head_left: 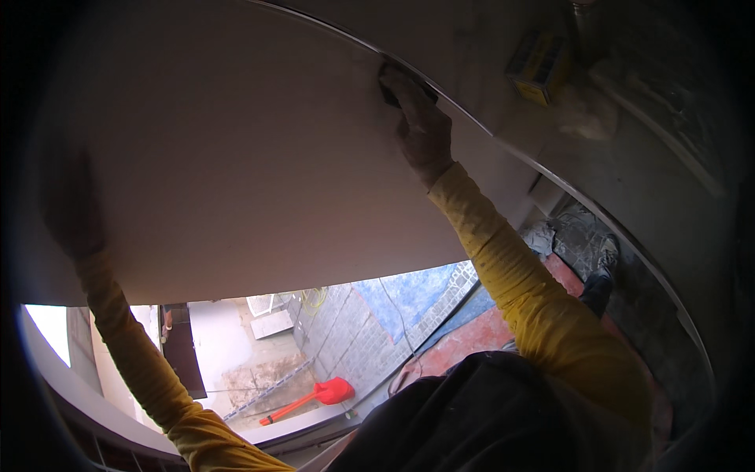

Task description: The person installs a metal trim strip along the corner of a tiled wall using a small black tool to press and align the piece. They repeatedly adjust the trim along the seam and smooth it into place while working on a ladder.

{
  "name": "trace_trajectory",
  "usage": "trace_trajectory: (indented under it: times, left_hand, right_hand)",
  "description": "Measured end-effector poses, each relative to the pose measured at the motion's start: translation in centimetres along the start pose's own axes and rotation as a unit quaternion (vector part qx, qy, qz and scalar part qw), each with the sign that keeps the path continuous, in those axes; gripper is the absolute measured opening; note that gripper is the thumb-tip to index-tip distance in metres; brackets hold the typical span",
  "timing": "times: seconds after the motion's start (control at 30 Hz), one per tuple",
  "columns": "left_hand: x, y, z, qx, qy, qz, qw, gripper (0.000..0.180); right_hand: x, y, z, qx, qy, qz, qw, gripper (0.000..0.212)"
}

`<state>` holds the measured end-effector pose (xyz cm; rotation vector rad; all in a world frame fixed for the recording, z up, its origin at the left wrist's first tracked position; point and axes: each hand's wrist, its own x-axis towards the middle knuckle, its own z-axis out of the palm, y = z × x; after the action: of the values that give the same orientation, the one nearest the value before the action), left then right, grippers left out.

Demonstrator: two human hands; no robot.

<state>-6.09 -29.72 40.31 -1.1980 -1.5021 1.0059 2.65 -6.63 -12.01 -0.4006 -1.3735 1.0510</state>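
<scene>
A large pale smooth panel (236, 157) fills the upper left and middle of the view, its upper right edge bordered by a thin light strip. High on it, close to this strip, my right hand (427, 138) is closed on a small dark block (391, 86) pressed to the surface. The block's exact kind does not show. At the far left my left hand (71, 204) lies against the panel, apparently flat with fingers stretched up. Shadow and blur soften its outline. Both arms reach up in yellow sleeves.
Below the panel, an orange-red long-handled scoop (334, 391) lies near a ledge. Blue and red sheeting (401, 303) covers part of the paved floor, with a cable across it. At the upper right stands a yellow and dark box (539, 67). A shoe (608, 252) shows at right.
</scene>
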Motion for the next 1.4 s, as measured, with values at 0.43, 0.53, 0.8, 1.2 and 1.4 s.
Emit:
trace_trajectory:
  times: [0.43, 0.53, 0.8, 1.2, 1.4]
  left_hand:
    - [3.0, 6.7, -4.5, 0.076, 0.159, -0.049, 0.983, 0.055]
    - [3.0, 8.8, -5.7, 0.005, 0.143, -0.102, 0.985, 0.061]
    - [13.6, 22.9, -4.0, -0.157, -0.033, -0.04, 0.986, 0.068]
    - [24.5, 23.2, -7.3, -0.184, -0.175, -0.043, 0.966, 0.061]
    - [19.8, 24.3, -8.5, -0.582, -0.147, -0.128, 0.789, 0.055]
  right_hand:
    - [-6.8, -4.2, -3.2, 0.114, -0.103, 0.104, 0.983, 0.036]
    - [-4.1, -13.2, -4.5, 0.272, -0.248, 0.142, 0.919, 0.037]
    - [-0.8, -10.4, -15.0, 0.221, -0.264, 0.208, 0.916, 0.031]
    - [10.2, -8.2, -17.8, 0.379, -0.245, 0.344, 0.824, 0.05]
    - [17.1, -14.4, -13.1, 0.463, -0.274, 0.22, 0.814, 0.052]
